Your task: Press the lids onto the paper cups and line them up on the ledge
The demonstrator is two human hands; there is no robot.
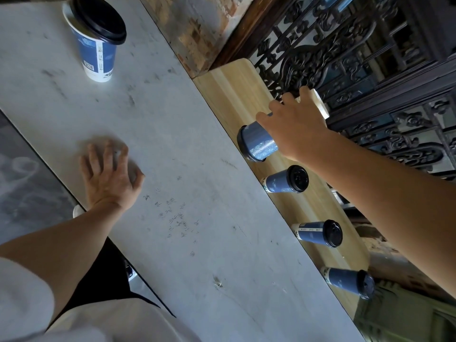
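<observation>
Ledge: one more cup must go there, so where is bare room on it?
Bare wood lies at the ledge's far end, between the cup in the right hand and the carved screen. The near stretch is crowded with three lidded cups.

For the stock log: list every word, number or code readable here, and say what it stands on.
Nothing can be read outright.
On the lone cup: a QR code and small print, too small to read.
On the ledge cup with white label: print blurred.
On the held cup in the right hand: pattern only.
On the table: scribbles, illegible.
</observation>
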